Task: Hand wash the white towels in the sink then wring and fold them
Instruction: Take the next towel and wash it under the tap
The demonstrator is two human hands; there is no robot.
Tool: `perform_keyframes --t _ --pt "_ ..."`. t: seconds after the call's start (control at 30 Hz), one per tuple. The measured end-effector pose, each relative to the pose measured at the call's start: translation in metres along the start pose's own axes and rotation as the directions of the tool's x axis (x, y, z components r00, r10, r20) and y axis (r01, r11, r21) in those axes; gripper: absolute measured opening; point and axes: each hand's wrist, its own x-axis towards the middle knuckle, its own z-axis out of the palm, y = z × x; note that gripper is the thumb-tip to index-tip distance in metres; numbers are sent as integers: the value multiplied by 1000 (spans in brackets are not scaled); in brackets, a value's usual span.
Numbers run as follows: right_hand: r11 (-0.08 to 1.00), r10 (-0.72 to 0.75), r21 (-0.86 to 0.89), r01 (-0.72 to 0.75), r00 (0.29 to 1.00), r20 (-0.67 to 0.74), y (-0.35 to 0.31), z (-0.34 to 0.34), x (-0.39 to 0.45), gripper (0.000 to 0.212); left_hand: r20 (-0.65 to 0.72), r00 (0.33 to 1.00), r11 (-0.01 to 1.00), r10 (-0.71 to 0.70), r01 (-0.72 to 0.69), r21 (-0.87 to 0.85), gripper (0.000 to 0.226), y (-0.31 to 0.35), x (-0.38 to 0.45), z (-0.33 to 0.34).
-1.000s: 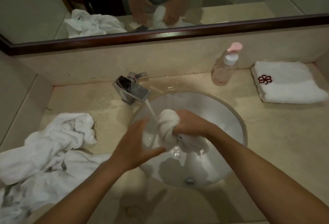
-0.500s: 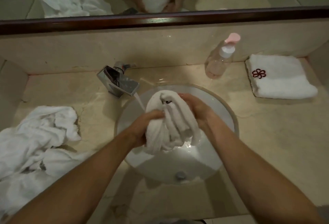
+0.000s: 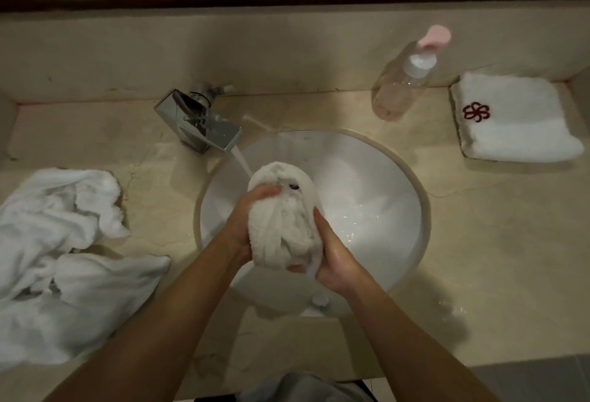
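On the counter to my left lies a heap of crumpled white towels [image 3: 64,261]; at far right sits a folded towel [image 3: 514,120] with a red emblem, and a clear pump bottle [image 3: 405,82] stands just beside it, against the back wall. The chrome faucet [image 3: 199,122] runs a stream onto the bunched wet towel [image 3: 281,216], held above the white sink [image 3: 383,197]. My left hand [image 3: 245,226] grips the bundle's left side, fingers curled over its top; my right hand [image 3: 335,258] cups and squeezes its lower right. Since half a second ago, my right hand has dropped from the top to the bundle's lower end.
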Motion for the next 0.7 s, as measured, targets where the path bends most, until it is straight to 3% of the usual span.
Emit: perform_keyframes --t 0.1,0.2,0.3,0.37,0.43,0.5,0.57,0.7 --pt "997 -81 4 82 996 -48 0 -4 5 65 -67 997 992 -37 45 114 38 -2 7 -4" --pt "985 -153 65 162 981 -119 -11 9 7 53 -181 983 988 -24 51 147 67 -14 16 -5" --pt "988 -147 -85 128 950 -277 -9 34 11 72 -373 926 979 54 24 202 88 -35 17 -1" --pt "971 -128 -226 74 964 -232 -1 40 10 84 -443 879 950 176 -33 311 83 -42 18 0" --pt "952 -67 -305 14 984 -163 5 42 3 74 -406 885 930 228 -75 360 87 -38 16 3" --pt "944 -11 -329 -28 993 -116 4 41 -1 56 -307 950 994 61 -29 105 85 -28 17 2" --pt "932 28 -356 -73 991 -130 4 39 1 51 -202 978 989 -47 18 -146 70 -24 19 -4" --pt "978 59 -178 -107 965 -255 10 34 13 35 -110 981 983 -160 147 -112 48 -29 25 -30"
